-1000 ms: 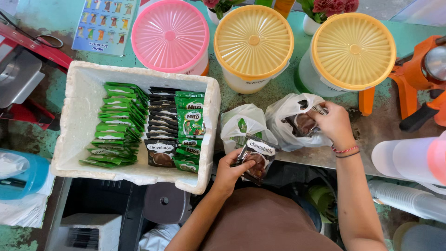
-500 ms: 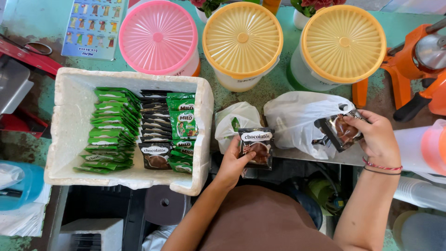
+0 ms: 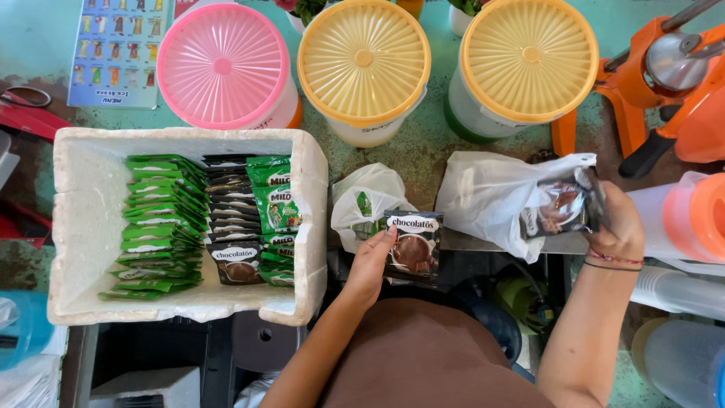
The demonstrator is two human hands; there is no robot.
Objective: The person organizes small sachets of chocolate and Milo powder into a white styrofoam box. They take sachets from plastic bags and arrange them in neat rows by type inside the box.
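1. Sachet [image 3: 413, 245], dark brown, flat and rectangular, with a white label band and a picture of a brown cup; lower centre of the frame, pinched at its left edge by the left hand [image 3: 371, 266].
2. Stack of similar dark sachets [image 3: 560, 207], right of centre, partly inside a white plastic bag [image 3: 491, 198]; the right hand [image 3: 621, 224] is clenched around their right end.
3. Second white plastic bag [image 3: 370, 198], smaller and crumpled, centre of the frame, just above the left hand; something green shows through it.
4. White foam box [image 3: 83, 227], left half of the frame, open on top. Inside, left to right: a row of green sachets [image 3: 158, 223], a row of dark sachets [image 3: 230, 227] standing on edge, and a row of green packets with red lettering [image 3: 273, 211].
5. Round tub with pink ribbed lid [image 3: 223, 66], upper left.
6. Two round tubs with yellow ribbed lids: one upper centre [image 3: 364, 59], one upper right [image 3: 530, 57].
7. Printed card [image 3: 113, 49], blue, rectangular, with rows of small drink pictures; top left corner, partly under the pink lid.
8. Orange metal press [image 3: 672, 91], far upper right.
9. Scissors [image 3: 23, 97], far left edge, on a red surface.
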